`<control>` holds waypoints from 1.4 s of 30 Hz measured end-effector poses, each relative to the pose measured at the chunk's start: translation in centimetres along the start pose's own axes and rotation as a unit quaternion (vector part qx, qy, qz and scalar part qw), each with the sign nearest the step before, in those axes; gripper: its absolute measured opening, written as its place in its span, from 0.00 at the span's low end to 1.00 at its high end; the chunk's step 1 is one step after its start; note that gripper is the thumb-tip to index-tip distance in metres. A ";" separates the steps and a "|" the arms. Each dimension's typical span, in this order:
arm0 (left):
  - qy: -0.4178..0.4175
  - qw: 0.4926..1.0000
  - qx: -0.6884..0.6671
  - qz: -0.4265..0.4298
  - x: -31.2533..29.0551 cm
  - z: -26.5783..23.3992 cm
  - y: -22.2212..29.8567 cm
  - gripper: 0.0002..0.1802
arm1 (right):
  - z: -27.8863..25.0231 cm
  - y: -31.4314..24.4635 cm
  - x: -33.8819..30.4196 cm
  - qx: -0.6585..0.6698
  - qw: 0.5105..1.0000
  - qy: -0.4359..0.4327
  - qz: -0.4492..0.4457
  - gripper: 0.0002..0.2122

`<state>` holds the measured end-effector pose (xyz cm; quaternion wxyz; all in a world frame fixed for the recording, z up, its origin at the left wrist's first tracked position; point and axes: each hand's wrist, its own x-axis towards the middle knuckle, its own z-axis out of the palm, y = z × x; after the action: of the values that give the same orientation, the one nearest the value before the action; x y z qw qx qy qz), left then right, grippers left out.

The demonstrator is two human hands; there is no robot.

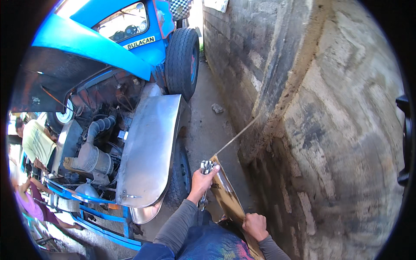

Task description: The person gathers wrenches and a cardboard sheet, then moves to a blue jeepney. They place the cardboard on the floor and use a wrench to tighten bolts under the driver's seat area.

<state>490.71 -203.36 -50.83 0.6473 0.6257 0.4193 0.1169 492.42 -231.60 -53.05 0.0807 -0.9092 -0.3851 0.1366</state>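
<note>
1. Wrenches (207, 165) clasped in left hand (200, 182), beside upper end of cardboard (229, 198); likely to slip if grip loosens;
2. Cardboard edge pinched in right hand (255, 226); liable to crease or scrape wall (286, 190) if swung right.

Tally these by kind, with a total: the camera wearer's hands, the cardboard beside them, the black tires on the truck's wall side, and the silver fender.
Left hand and right hand: 2
Cardboard piece: 1
Upper tire and lower tire: 2
Silver fender: 1
Total: 6
</note>
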 end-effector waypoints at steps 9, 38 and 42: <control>0.018 0.996 0.016 -0.090 17.5 5.8 0.9 0.32 | 2.4 5.1 18.3 -0.049 0.998 -0.001 0.026 0.08; -0.103 0.954 -0.176 -0.218 47.6 14.2 2.9 0.05 | 14.2 13.3 21.7 0.413 0.820 -0.129 0.376 0.36; -0.099 0.967 -0.139 -0.190 48.2 14.8 2.9 0.07 | 21.1 12.6 12.0 0.318 0.833 -0.274 0.361 0.33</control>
<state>531.90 -180.75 -69.24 0.7769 0.4467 0.4436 -0.0134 502.41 -230.78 -78.52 0.2017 -0.8329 0.0288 0.5145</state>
